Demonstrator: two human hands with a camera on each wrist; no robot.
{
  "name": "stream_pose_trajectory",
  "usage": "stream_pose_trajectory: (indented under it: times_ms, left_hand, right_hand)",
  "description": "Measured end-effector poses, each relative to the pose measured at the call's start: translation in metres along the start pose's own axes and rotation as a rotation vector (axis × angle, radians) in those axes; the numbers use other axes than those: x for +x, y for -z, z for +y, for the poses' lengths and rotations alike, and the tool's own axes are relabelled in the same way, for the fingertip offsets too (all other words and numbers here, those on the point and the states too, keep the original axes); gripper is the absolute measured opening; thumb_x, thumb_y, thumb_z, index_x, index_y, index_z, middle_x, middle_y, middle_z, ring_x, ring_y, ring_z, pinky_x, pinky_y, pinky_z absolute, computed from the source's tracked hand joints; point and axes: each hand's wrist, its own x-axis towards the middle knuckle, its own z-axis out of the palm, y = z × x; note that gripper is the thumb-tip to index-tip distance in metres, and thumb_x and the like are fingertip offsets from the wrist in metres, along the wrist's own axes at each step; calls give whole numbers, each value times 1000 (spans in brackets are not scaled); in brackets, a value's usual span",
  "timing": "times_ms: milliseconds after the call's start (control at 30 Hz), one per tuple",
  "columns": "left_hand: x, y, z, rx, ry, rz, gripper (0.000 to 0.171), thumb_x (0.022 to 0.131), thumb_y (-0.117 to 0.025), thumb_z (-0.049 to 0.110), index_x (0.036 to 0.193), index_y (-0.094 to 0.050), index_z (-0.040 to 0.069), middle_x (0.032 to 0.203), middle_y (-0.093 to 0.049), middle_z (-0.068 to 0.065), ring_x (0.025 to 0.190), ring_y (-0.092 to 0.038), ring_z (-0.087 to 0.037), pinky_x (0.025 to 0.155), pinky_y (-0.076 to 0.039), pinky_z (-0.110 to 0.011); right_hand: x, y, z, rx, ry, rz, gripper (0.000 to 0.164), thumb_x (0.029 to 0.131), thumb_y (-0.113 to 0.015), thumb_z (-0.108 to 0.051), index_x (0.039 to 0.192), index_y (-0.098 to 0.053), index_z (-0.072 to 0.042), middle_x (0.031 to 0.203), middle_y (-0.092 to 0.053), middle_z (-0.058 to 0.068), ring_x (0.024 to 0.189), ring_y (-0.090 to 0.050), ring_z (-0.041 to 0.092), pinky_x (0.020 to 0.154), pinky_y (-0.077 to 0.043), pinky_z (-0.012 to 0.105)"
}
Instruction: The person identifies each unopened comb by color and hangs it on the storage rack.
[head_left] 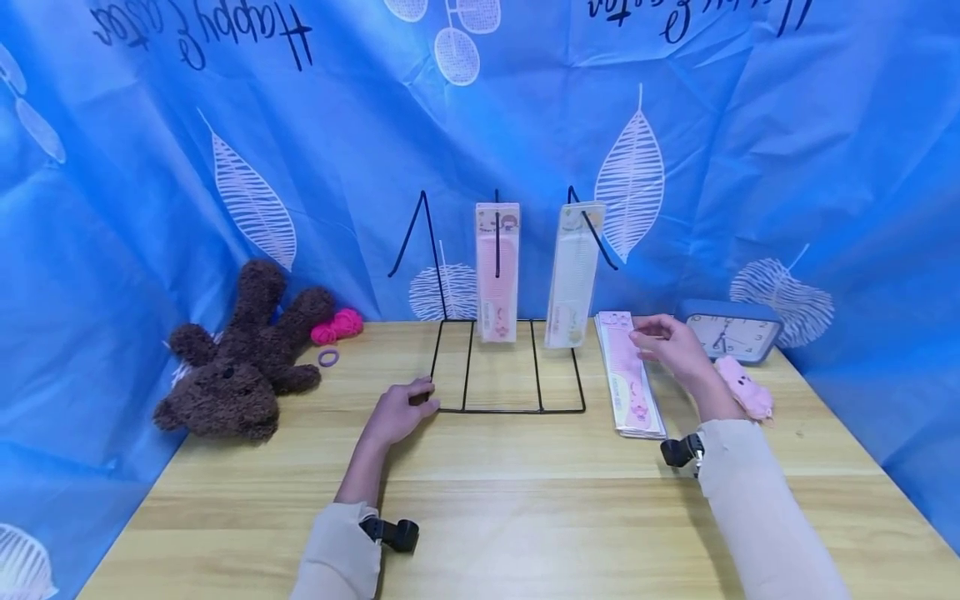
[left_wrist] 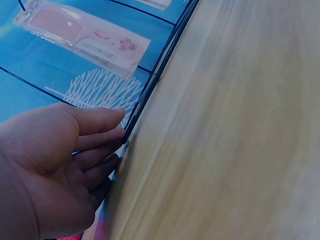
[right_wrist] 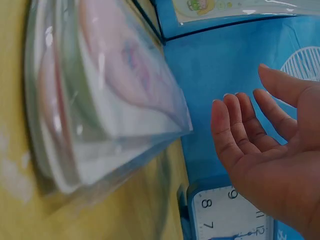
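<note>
A black wire rack (head_left: 510, 412) stands on the table with upright prongs. A pink packaged comb (head_left: 497, 292) hangs on its middle hook, and a pale green packaged comb (head_left: 573, 283) hangs tilted on the right one. My left hand (head_left: 401, 410) holds the rack's front left corner between thumb and fingers, also seen on the left hand (left_wrist: 60, 165) in the left wrist view. A stack of packaged combs (head_left: 628, 375), pink on top, lies right of the rack. Over its right edge, my right hand (head_left: 671, 346) hovers with loosely bent fingers, holding nothing.
A blue clock (head_left: 731, 332) stands at the back right, with a pink plush toy (head_left: 742, 387) before it. On the left lie a brown teddy bear (head_left: 232, 375), a bright pink bundle (head_left: 337, 326) and a purple ring (head_left: 328, 357). A blue printed cloth (head_left: 360, 125) hangs behind.
</note>
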Motion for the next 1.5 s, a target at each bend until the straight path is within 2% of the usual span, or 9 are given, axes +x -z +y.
stream_pose_trajectory:
  times_ms: [233, 433, 667, 867, 967, 1200, 1300, 1400, 1500]
  left_hand:
    - [0, -1, -1, -8, -5, 5, 44, 97, -70, 17, 136, -62, -1, 150, -52, -12, 146, -35, -37, 121, -23, -52]
    - [0, 0, 0, -14, 4, -3, 45, 97, -69, 18, 137, -61, -1, 151, -50, -11, 146, -33, -37, 121, -22, -52]
    - [-1, 1, 1, -10, 1, -3, 45, 98, -68, 18, 137, -61, -1, 151, -51, -11, 146, -34, -37, 121, -22, -53]
    - [-4, -2, -2, -16, 9, -12, 45, 98, -68, 17, 137, -61, -2, 152, -50, -12, 147, -33, -38, 120, -23, -53]
    - [-2, -2, -3, -19, 4, -1, 44, 97, -68, 17, 137, -61, -2, 151, -51, -12, 146, -34, -38, 120, -23, -54]
    - [3, -3, -2, -13, -11, -17, 45, 97, -69, 19, 137, -61, -2, 151, -51, -11, 146, -34, -38, 120, -23, -53]
    - [4, -3, 1, -20, -11, -16, 45, 97, -69, 19, 137, -61, -1, 151, -51, -11, 146, -34, -37, 121, -23, -53]
    - [3, -1, 2, -23, -3, -11, 45, 97, -69, 18, 137, -61, -2, 151, -50, -11, 146, -34, -37, 121, -22, -53]
    - [2, 1, 0, -20, 6, -6, 45, 97, -69, 18, 136, -61, -2, 151, -51, -11, 146, -35, -37, 121, -22, -52]
  right_hand:
    - [1, 4, 14, -56, -35, 5, 58, 101, -65, -28, 145, -45, 3, 142, -48, 23, 124, -51, 34, 105, -48, 46]
    - [1, 7, 19, -96, -45, -27, 64, 96, -71, -25, 146, -43, 5, 143, -46, 26, 125, -48, 37, 97, -50, 41]
    - [2, 6, 25, -134, -131, -72, 70, 93, -75, -27, 148, -42, 1, 147, -42, 26, 121, -47, 36, 90, -51, 37]
    - [0, 3, 30, -327, -114, -92, 63, 91, -77, -27, 137, -48, 5, 138, -48, 30, 121, -48, 43, 98, -47, 51]
    - [-1, 1, 31, -383, -127, -92, 62, 91, -77, -28, 134, -48, 6, 133, -50, 31, 115, -51, 42, 94, -49, 49]
    - [-1, 8, 33, -344, -197, -71, 62, 90, -78, -27, 134, -46, 4, 108, -57, 19, 90, -55, 27, 72, -45, 32]
    - [-3, 14, 35, -268, -221, -73, 68, 92, -76, -25, 140, -40, 6, 99, -60, 12, 78, -56, 20, 64, -47, 28]
    - [-5, 17, 36, -175, -254, -79, 79, 94, -73, -23, 151, -28, 6, 100, -62, 11, 74, -59, 15, 62, -50, 27]
    - [-6, 19, 35, -96, -273, -100, 80, 98, -66, -20, 156, -18, 9, 109, -63, 14, 80, -64, 14, 69, -56, 29]
